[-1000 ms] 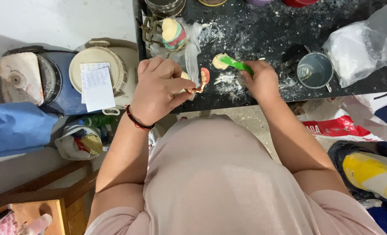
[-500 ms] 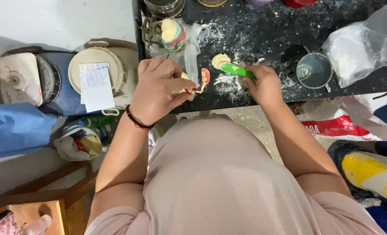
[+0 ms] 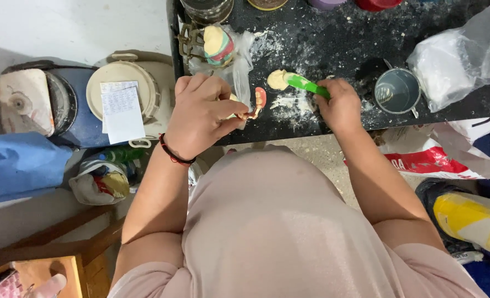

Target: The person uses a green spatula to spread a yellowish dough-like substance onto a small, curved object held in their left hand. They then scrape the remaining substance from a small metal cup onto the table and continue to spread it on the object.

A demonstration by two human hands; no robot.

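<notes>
White paper label (image 3: 121,109) on cream lid, left of left hand (image 3: 201,113). Clear powder bag (image 3: 459,55) right of right hand (image 3: 341,105); white-red sack (image 3: 421,157) below it; yellow package (image 3: 471,218) lower right.

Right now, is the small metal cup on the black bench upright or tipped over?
Upright: the metal cup shows its round open mouth facing up on the black bench.

On the black worktop (image 3: 410,33), dusted with white powder, the left hand (image 3: 201,113) closes around a small pink and cream cast (image 3: 257,102) at the near edge. Just right of it, the right hand (image 3: 341,105) grips a green-handled spatula (image 3: 305,84), whose blade bears a cream lump over the worktop. A metal cup (image 3: 397,91) stands right of that hand, beside a clear plastic bag (image 3: 457,52) of white powder. A cream lidded bucket (image 3: 123,91) sits left of the worktop.
</notes>
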